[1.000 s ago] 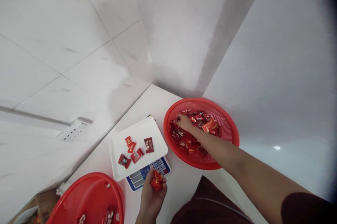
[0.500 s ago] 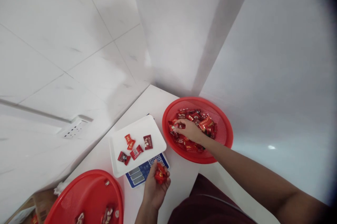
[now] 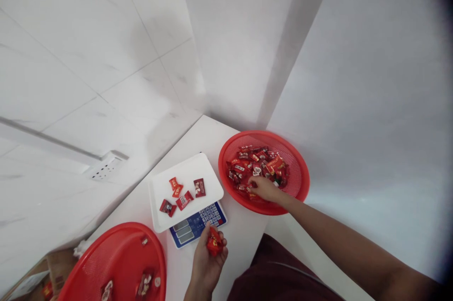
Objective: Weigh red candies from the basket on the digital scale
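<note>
Red-wrapped candies point(image 3: 256, 169): mostly heaped inside mesh basket point(image 3: 298, 173) at right; a few spread apart on white tray point(image 3: 198, 164) atop scale point(image 3: 196, 226); some more pieces low in left-side basket point(image 3: 122, 249). Left hand point(image 3: 209, 261): curled around small bunch of candies, just beside scale keypad. Right hand point(image 3: 264, 188): down in heap, fingers narrow, at a wrapper; gripped or only touched, cannot tell. Progress, by judgement: partway, small share out on tray and in left hand, bulk left in mesh basket. Edges: tray overhanging scale; mesh basket close to wall point(image 3: 354, 84), seemingly past desk point(image 3: 242, 244) edge. Room: desk strip behind tray, another right of left hand; narrow gap between tray and mesh basket.
</note>
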### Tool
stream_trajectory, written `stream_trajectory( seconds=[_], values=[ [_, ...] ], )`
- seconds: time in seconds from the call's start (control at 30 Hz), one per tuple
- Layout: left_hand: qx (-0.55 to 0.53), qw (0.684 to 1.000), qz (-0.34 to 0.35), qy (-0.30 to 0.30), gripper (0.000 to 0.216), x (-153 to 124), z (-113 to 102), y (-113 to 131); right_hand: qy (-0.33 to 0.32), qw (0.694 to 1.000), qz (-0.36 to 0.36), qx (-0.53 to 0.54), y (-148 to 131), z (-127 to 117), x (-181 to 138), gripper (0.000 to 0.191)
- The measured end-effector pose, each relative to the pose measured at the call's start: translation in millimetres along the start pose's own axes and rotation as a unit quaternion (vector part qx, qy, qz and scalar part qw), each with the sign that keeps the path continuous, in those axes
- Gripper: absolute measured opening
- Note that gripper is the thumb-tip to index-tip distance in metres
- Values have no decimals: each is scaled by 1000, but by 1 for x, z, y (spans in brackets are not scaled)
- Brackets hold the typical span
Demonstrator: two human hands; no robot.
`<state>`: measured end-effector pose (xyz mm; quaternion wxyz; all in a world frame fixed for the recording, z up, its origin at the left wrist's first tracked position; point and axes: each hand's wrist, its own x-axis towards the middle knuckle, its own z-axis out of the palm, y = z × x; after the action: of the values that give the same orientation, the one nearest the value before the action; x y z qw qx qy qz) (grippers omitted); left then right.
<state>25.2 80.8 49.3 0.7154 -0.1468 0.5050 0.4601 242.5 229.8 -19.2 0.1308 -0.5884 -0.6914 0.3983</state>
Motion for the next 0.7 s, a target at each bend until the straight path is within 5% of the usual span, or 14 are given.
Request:
stream_trajectory(
  seconds=[0.17,0.47,0.7],
  values=[
    [-13,1000,7,0,18,-2,-6,-3,18,999,16,36,-19,-9,-5,14],
    [-21,998,46,-24,22,-13,-6,2,-68,979,-107,161,-118,-23,-39,18],
    [-14,999,45,-12,21,-20,-15,-2,-96,974,-115,168,-133,-12,-49,19]
  ],
)
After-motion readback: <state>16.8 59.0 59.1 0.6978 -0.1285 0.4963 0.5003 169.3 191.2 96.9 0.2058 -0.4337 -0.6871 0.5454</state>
